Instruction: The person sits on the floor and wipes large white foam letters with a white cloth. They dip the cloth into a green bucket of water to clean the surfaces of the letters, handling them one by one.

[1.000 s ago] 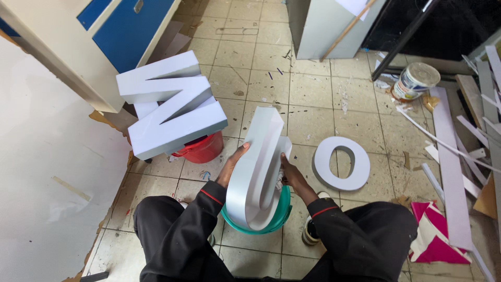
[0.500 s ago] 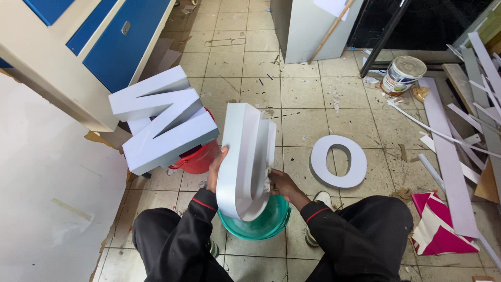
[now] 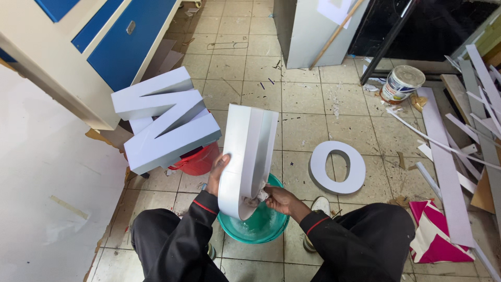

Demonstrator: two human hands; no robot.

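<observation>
Holding tall white curved 3D sign letter [image 3: 246, 159] upright, frame centre, over teal plastic basin [image 3: 254, 224]: left hand [image 3: 217, 175] fingers gripping outer edge, right hand [image 3: 276, 198] clutching small rag [image 3: 255, 199] inside it.

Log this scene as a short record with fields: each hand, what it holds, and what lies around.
left hand: grips the outer wall of the curved white letter shell, held upright
right hand: presses a small cloth inside the shell's lower curve
below: green basin holding water
left of it: big white zigzag letter resting on a red bucket
right of it: flat white ring letter on the tiled floor
far right: paint tin, white strips
</observation>
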